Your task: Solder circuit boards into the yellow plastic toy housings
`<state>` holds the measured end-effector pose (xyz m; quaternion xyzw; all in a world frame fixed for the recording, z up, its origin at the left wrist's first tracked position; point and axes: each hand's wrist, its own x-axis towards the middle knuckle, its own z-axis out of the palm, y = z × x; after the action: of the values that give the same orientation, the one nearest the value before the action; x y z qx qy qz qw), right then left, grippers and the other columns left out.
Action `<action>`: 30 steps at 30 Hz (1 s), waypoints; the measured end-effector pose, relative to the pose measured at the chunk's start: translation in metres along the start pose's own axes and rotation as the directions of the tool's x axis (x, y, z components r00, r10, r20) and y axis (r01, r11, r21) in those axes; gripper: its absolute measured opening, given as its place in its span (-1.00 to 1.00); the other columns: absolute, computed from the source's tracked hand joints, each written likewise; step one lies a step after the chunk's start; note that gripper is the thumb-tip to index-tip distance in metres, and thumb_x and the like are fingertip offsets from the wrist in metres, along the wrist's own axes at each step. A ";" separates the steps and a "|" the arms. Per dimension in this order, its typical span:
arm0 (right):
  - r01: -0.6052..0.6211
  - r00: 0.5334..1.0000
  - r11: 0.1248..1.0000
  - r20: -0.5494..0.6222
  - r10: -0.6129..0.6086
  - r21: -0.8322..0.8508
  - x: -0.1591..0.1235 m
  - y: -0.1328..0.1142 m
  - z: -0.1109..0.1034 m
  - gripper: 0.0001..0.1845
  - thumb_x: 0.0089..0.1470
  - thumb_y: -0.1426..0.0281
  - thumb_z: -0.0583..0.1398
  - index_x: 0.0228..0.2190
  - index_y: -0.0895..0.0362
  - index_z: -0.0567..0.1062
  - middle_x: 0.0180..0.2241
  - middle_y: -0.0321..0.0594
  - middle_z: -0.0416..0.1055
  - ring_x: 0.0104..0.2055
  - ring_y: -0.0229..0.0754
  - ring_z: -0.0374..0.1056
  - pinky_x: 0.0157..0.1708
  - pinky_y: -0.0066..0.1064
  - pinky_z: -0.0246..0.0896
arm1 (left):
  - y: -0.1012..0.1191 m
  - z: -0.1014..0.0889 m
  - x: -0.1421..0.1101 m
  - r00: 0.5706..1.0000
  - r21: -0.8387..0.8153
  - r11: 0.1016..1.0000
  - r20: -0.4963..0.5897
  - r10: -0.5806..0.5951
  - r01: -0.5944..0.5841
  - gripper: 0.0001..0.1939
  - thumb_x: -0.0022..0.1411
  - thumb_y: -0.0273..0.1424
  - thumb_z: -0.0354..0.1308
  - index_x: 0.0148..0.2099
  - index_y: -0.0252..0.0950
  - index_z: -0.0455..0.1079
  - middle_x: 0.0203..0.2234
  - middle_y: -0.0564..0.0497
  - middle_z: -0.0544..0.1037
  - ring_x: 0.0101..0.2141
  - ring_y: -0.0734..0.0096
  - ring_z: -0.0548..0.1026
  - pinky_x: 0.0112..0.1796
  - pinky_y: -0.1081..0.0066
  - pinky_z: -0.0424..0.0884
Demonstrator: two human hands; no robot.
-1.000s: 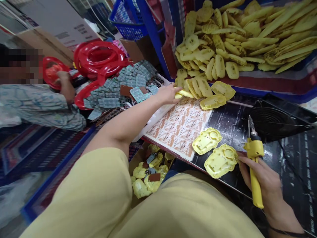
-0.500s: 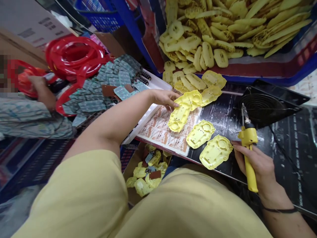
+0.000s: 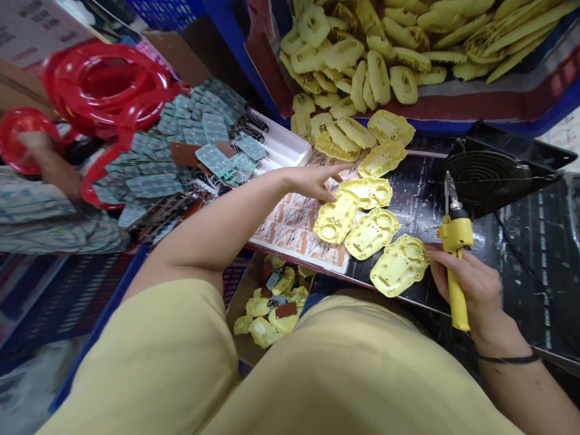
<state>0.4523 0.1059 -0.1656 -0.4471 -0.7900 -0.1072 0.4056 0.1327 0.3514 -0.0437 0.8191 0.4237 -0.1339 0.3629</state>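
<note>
My left hand has its fingers apart over two overlapping yellow plastic shells, the nearer shell and the farther shell. Its thumb tip is at the nearer one's edge; whether it touches, I cannot tell. My right hand is wrapped around a yellow soldering gun with its metal tip pointing up and away. Two more shells lie hollow side up in a slanting row, a middle shell and a right shell. My right fingertips are at the right shell's edge.
A blue crate heaped with yellow shells stands behind the table. A black fan is at the right. Green circuit boards are piled left, near red rings. A co-worker's hand is far left. Below sits a box of parts.
My left hand has let go of the yellow shells it held, and they now lie on the table. Its fingers have spread. My right hand still holds the soldering gun; the view has shifted slightly.
</note>
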 end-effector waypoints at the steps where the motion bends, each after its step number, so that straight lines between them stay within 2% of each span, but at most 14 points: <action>1: 0.003 1.000 1.000 0.010 -0.003 -0.001 0.000 0.000 0.000 -0.52 0.24 0.68 0.38 0.11 0.08 0.58 -0.10 -0.23 0.74 -0.21 -0.20 0.69 -0.12 -0.47 0.63 | -0.007 -0.006 -0.006 1.000 -0.029 0.999 -0.011 0.015 -0.015 0.13 0.24 -0.32 0.41 0.72 -0.06 -0.04 0.51 -0.20 0.44 0.31 0.04 0.59 0.16 0.28 0.57; 3: 0.013 1.000 1.000 0.017 -0.013 -0.002 0.001 0.000 0.000 -0.57 0.26 0.67 0.36 0.08 0.09 0.59 -0.12 -0.23 0.74 -0.24 -0.22 0.68 -0.16 -0.49 0.62 | -0.019 -0.017 -0.017 0.995 -0.118 0.993 -0.095 0.006 -0.018 -0.02 0.19 -0.38 0.40 0.62 -0.03 0.24 0.37 -0.12 0.59 0.29 0.00 0.61 0.14 0.24 0.60; 5: 0.018 1.000 1.000 0.005 -0.018 -0.002 0.002 0.000 0.001 -0.64 0.29 0.67 0.35 0.03 0.10 0.59 -0.15 -0.23 0.74 -0.26 -0.23 0.68 -0.19 -0.51 0.61 | -0.029 -0.024 -0.019 0.963 -0.285 0.958 -0.250 -0.102 0.027 -0.13 0.18 -0.46 0.35 0.54 -0.14 0.37 0.22 -0.13 0.67 0.23 -0.06 0.64 0.12 0.15 0.64; 8: 0.017 1.000 1.000 -0.014 -0.017 -0.002 0.004 0.000 0.001 -0.64 0.30 0.66 0.34 0.03 0.07 0.58 -0.17 -0.25 0.74 -0.27 -0.22 0.68 -0.20 -0.50 0.61 | -0.031 -0.017 -0.002 0.808 -0.594 0.804 -0.487 -0.330 -0.030 -0.11 0.24 -0.55 0.28 0.58 -0.10 0.29 0.14 -0.08 0.68 0.20 -0.03 0.63 0.14 0.01 0.68; 10: 0.018 1.000 1.000 -0.020 -0.018 -0.002 0.004 0.000 0.002 -0.61 0.29 0.67 0.35 0.04 0.05 0.58 -0.17 -0.27 0.74 -0.29 -0.23 0.67 -0.22 -0.49 0.60 | -0.024 -0.003 0.020 0.707 -0.744 0.654 -0.538 -0.460 -0.140 -0.08 0.30 -0.60 0.22 0.61 0.04 0.18 0.20 0.00 0.66 0.23 0.04 0.61 0.18 -0.01 0.68; 11: 0.021 1.000 1.000 -0.019 -0.021 -0.004 0.004 0.000 0.002 -0.60 0.28 0.67 0.36 0.05 0.05 0.57 -0.17 -0.26 0.74 -0.30 -0.22 0.67 -0.22 -0.48 0.61 | -0.019 0.006 0.031 0.681 -0.797 0.573 -0.528 -0.507 -0.192 -0.08 0.32 -0.62 0.18 0.62 0.05 0.14 0.25 0.01 0.63 0.24 0.08 0.61 0.19 0.02 0.68; 13: 0.021 1.000 1.000 -0.017 -0.021 -0.008 0.003 0.000 0.001 -0.59 0.26 0.68 0.37 0.04 0.05 0.57 -0.16 -0.25 0.74 -0.28 -0.20 0.68 -0.21 -0.47 0.62 | -0.007 0.023 0.048 0.699 -0.863 0.444 -0.472 -0.537 -0.241 -0.10 0.36 -0.64 0.09 0.64 -0.03 0.06 0.35 -0.07 0.57 0.23 0.16 0.63 0.18 0.11 0.69; 15: 0.018 1.000 1.000 -0.005 -0.018 0.012 0.002 0.000 0.001 -0.58 0.24 0.67 0.39 0.04 0.07 0.57 -0.14 -0.22 0.74 -0.21 -0.17 0.70 -0.15 -0.44 0.63 | 0.001 0.035 0.053 0.769 -0.872 0.442 -0.428 -0.475 -0.212 -0.12 0.41 -0.63 0.02 0.67 -0.13 -0.03 0.42 -0.18 0.50 0.22 0.20 0.64 0.19 0.14 0.68; 17: 0.024 0.999 0.999 0.020 -0.025 0.049 0.003 -0.002 0.000 -0.59 0.24 0.63 0.41 0.05 0.09 0.56 -0.11 -0.17 0.74 -0.16 -0.13 0.71 -0.11 -0.41 0.64 | 0.003 0.042 0.047 0.825 -0.785 0.605 -0.424 -0.373 -0.130 -0.14 0.47 -0.56 0.01 0.70 -0.16 -0.10 0.49 -0.23 0.41 0.26 0.13 0.61 0.22 0.10 0.66; 20: 0.056 0.995 0.993 0.077 -0.064 0.102 0.006 -0.004 -0.001 -0.64 0.29 0.52 0.41 0.06 0.09 0.54 -0.06 -0.11 0.73 -0.11 -0.09 0.71 -0.09 -0.32 0.65 | -0.001 0.048 0.022 0.813 -0.348 0.937 -0.535 -0.232 0.038 -0.19 0.54 -0.35 0.11 0.71 -0.13 -0.02 0.59 -0.23 0.24 0.45 -0.13 0.41 0.33 0.00 0.54; 23: 0.077 0.987 0.987 0.129 -0.096 0.144 0.010 -0.005 0.000 -0.64 0.34 0.44 0.37 0.12 0.05 0.50 -0.01 -0.10 0.73 -0.09 -0.04 0.70 0.00 -0.17 0.65 | 0.003 0.066 0.000 0.783 0.098 0.985 -0.620 -0.053 0.144 -0.37 0.61 -0.17 0.04 0.62 -0.09 0.24 0.62 -0.14 0.21 0.55 -0.18 0.23 0.44 -0.06 0.38; 26: 0.090 0.981 0.986 0.159 -0.112 0.138 0.012 -0.003 0.001 -0.67 0.39 0.40 0.34 0.13 0.05 0.49 -0.07 -0.12 0.72 -0.15 -0.07 0.68 -0.05 -0.19 0.62 | 0.022 0.098 -0.009 0.870 0.287 0.958 -0.479 0.119 0.027 -0.43 0.66 -0.12 -0.06 0.55 -0.11 0.38 0.61 -0.11 0.25 0.56 -0.11 0.21 0.53 -0.15 0.18; 28: 0.107 0.978 0.990 0.168 -0.121 0.089 0.012 -0.002 -0.001 -0.72 0.41 0.35 0.35 0.09 0.08 0.50 -0.18 -0.16 0.70 -0.23 -0.10 0.64 -0.17 -0.27 0.57 | 0.034 0.118 -0.009 0.925 0.351 0.931 -0.314 0.212 -0.095 -0.34 0.63 -0.03 -0.01 0.61 -0.16 0.29 0.65 -0.18 0.16 0.63 -0.16 0.07 0.57 -0.21 0.04; 30: 0.129 0.974 0.990 0.180 -0.136 0.051 0.011 -0.004 -0.006 -0.70 0.40 0.31 0.38 0.07 0.12 0.52 -0.21 -0.14 0.70 -0.26 -0.10 0.62 -0.23 -0.31 0.53 | 0.042 0.128 -0.007 0.945 0.389 0.902 -0.183 0.272 -0.184 -0.24 0.61 0.00 0.00 0.67 -0.20 0.16 0.69 -0.21 0.02 0.67 -0.18 -0.07 0.58 -0.25 -0.05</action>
<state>0.4495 0.1072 -0.1531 -0.3933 -0.8540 -0.0771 0.3318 0.1732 0.2407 -0.1093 0.9264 0.3314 -0.0699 0.1644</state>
